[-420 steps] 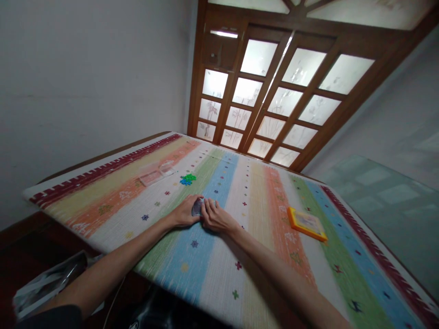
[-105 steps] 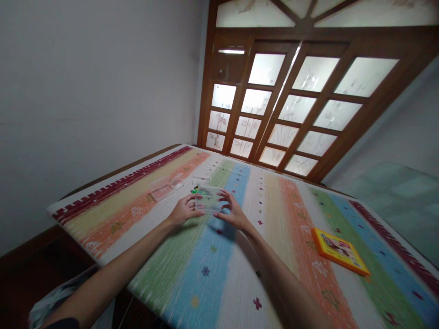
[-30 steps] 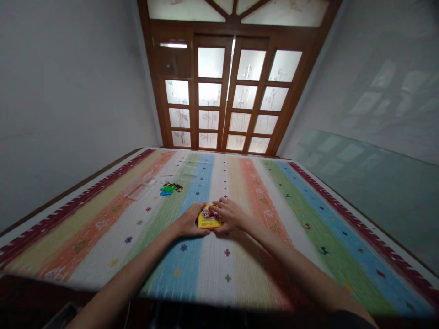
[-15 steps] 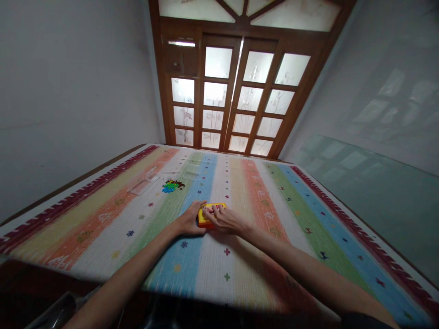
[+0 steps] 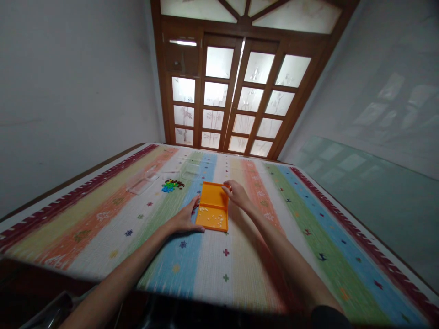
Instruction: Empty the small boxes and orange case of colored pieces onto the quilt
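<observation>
An orange flat case [image 5: 212, 212] lies opened out on the striped cloth, with small pale bits scattered in its near half. My left hand [image 5: 185, 220] rests against the case's near left edge, fingers curled along it. My right hand [image 5: 236, 192] pinches the far right corner of the raised lid half. A small heap of coloured pieces [image 5: 171, 185], green, blue and dark, lies farther back to the left.
The striped cloth [image 5: 267, 237] covers a large table. Several clear plastic lids and trays [image 5: 144, 183] lie at the back left, one more clear tray [image 5: 190, 172] beside the heap. A wooden glazed door [image 5: 233, 91] stands behind; a glass panel [image 5: 370, 192] lines the right.
The orange case was closed under both hands half a second ago; now it lies opened flat. My right hand has moved back to the lid's far corner.
</observation>
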A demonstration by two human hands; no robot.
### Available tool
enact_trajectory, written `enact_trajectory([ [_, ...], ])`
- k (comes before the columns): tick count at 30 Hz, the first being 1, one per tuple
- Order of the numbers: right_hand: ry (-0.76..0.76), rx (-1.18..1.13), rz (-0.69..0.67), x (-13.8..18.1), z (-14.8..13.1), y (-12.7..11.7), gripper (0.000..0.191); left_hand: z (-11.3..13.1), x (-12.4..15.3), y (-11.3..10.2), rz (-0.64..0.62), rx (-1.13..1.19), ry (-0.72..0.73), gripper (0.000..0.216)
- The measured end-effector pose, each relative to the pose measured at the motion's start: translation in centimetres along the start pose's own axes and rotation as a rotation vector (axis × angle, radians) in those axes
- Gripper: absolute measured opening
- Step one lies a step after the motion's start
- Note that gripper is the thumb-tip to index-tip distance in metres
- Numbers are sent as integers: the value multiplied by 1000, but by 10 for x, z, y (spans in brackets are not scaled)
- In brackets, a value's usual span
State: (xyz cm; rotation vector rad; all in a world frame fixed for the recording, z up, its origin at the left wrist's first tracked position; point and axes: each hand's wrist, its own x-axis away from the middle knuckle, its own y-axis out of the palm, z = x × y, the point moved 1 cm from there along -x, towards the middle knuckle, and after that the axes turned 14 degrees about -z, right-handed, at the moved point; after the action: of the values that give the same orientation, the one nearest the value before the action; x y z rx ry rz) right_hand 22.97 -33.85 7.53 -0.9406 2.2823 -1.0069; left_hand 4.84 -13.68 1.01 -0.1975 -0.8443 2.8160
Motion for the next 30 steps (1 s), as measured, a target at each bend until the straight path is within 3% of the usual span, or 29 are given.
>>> enact_trajectory([
  [7, 199, -247, -30, -7, 30, 20, 30, 12, 2, -5, -30, -243, -57, 77],
  [10, 271, -416, -71, 4, 33, 25, 34, 14, 4, -2, -29, -273, -77, 75],
  [15, 325, -703, -193, 28, 26, 28, 9, 16, 9, 4, -43, -259, -93, 73],
  [20, 346, -886, -278, 37, 7, 29, 16, 25, 17, -1, -96, -156, -18, 69],
  [24, 322, -1029, -305, 25, -20, 33, 25, 24, 21, -22, -68, -100, 67, 71],
  [30, 316, -1065, -381, -12, -55, 45, 5, -11, 23, -80, 58, -196, 172, 80],
])
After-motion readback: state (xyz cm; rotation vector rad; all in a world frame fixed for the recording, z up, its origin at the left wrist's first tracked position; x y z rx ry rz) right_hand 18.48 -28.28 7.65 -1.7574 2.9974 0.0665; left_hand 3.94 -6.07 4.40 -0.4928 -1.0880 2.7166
